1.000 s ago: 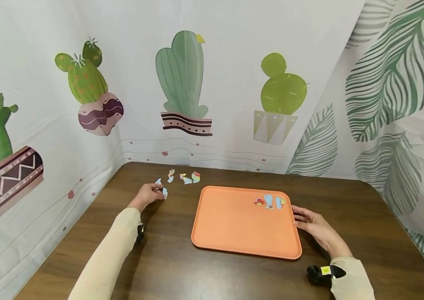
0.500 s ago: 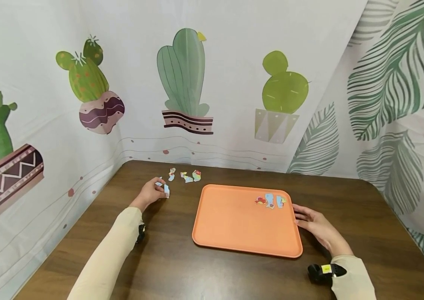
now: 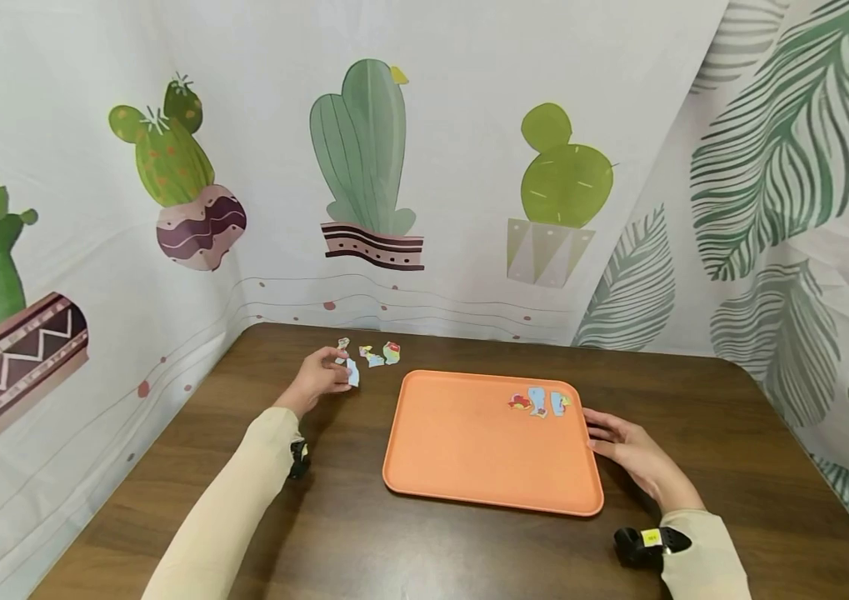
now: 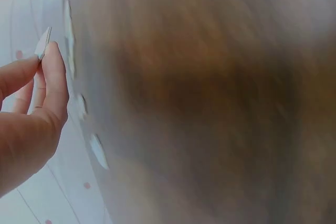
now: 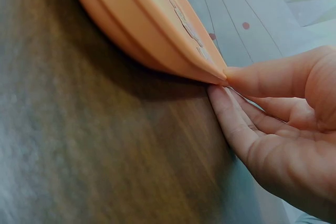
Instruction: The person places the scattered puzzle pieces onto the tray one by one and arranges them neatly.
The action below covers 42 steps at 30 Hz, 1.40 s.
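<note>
My left hand (image 3: 317, 377) pinches a pale blue puzzle piece (image 3: 352, 372) between thumb and fingertips. The left wrist view shows this piece (image 4: 44, 44) edge-on, above the table. On the right, thumb and fingers of my right hand (image 3: 636, 454) grip the rim of an orange tray (image 3: 491, 467). In the right wrist view the thumb lies on top of the tray rim (image 5: 157, 59), with fingers below it. Toward the tray's far right corner lie a red piece (image 3: 520, 402), a blue piece (image 3: 537, 402) and a blue-and-yellow piece (image 3: 560, 404).
Behind the left hand a small piece (image 3: 343, 342) is partly covered. Two colourful pieces, a blue-and-yellow one (image 3: 372, 357) and a red-and-green one (image 3: 392, 352), lie near the back edge of the brown table (image 3: 424, 550). A cactus-print cloth (image 3: 461, 167) hangs behind.
My left hand has moved right with the pinched blue piece, coming in front of the small piece at the back. My right hand and the tray have stayed put.
</note>
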Motion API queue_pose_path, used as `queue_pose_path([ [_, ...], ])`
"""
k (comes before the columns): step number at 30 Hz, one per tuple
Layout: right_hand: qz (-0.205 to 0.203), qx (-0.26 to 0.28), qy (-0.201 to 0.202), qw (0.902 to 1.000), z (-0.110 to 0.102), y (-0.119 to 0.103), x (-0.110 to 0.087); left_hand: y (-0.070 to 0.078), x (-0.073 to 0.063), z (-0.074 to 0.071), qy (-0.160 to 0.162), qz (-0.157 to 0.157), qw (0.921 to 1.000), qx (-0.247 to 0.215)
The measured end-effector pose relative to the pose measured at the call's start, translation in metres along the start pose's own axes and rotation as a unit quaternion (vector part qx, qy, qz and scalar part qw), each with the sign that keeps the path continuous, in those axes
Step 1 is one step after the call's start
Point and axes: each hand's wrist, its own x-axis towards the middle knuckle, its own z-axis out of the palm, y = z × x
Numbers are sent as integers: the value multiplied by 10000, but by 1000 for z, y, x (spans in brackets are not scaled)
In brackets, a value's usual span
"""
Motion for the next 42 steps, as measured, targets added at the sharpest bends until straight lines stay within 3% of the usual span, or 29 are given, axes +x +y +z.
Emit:
queue_pose_path([
  [4, -3, -9, 15, 10000, 0, 0, 0, 9, 4, 17, -94, -75, 9993, -347],
  [9, -54, 22, 18, 10000, -1, 3, 1, 23, 8, 49, -297, -62, 9980, -558],
  [20, -73, -23, 29, 10000, -2, 1, 2, 54, 13, 116, -533, -152, 9978, -364],
  [29, 10, -15, 20, 10000, -1, 1, 1, 61, 8, 160, -748, -123, 9964, -369],
  [35, -28, -1, 45, 10000, -1, 2, 1, 58, 2, 182, -998, -38, 9947, -253],
  [42, -30, -14, 46, 10000, -1, 3, 2, 55, -1, 203, -1106, -320, 9919, -543],
])
